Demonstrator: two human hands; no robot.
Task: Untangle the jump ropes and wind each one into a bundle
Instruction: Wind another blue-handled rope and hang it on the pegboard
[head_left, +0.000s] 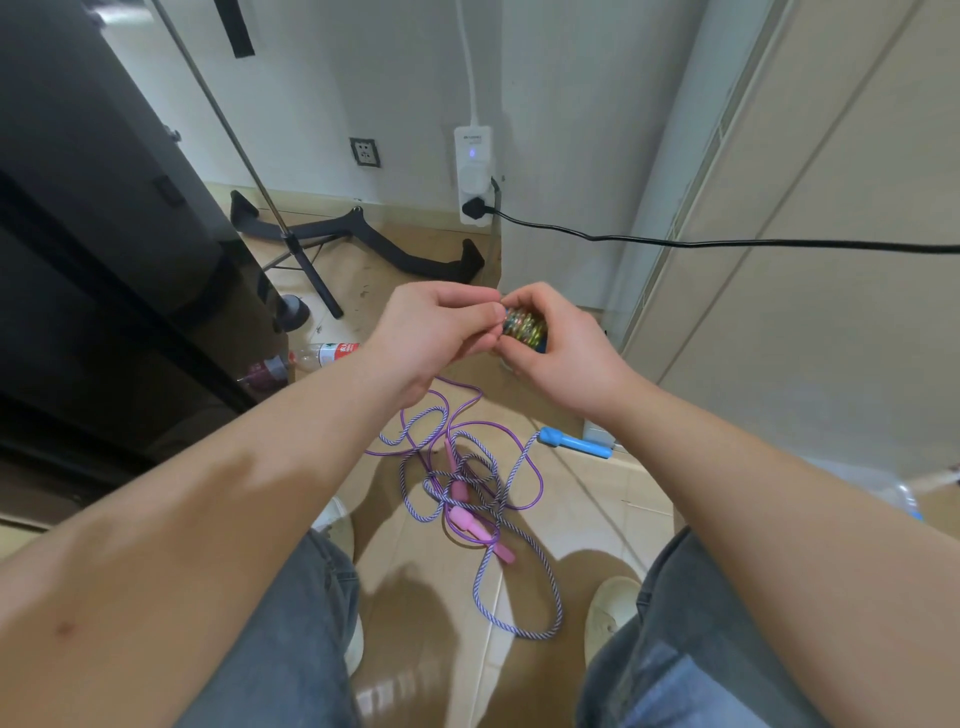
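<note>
- Nearest to you are your two knees in blue jeans (291, 649), and between them the beige tiled floor (415, 649) shows with your shadow on it.
- Your light shoes stand on the tiles, the left shoe (340, 525) beside the left knee and the right shoe (610, 608) beside the right knee.
- Between the shoes lies a striped purple-and-white rope (556, 597). It makes one long loop toward you and then runs into a knot of loops farther away.
- In that knot a plain purple rope (457, 400) crosses the striped one many times, and two pink handles (467, 519) lie inside the tangle, touching the cords.
- A blue handle (574, 442) lies on the floor just right of the tangle, with the striped rope running up to its end.
- Above the tangle your hands are together. Your right hand (561, 348) grips a small wound bundle (522, 325) of glittery many-coloured rope, fingers curled round it.
- Your left hand (431, 338) pinches the left end of the same bundle with thumb and fingertips.
- Behind the left wrist a plastic bottle (324, 354) lies on its side on the floor.
- Farther away stands a black tripod (311, 260), near a dark cabinet (104, 208).
- On the far wall hangs a white power strip (475, 176), and a black cable (675, 241) goes from it to the right.
</note>
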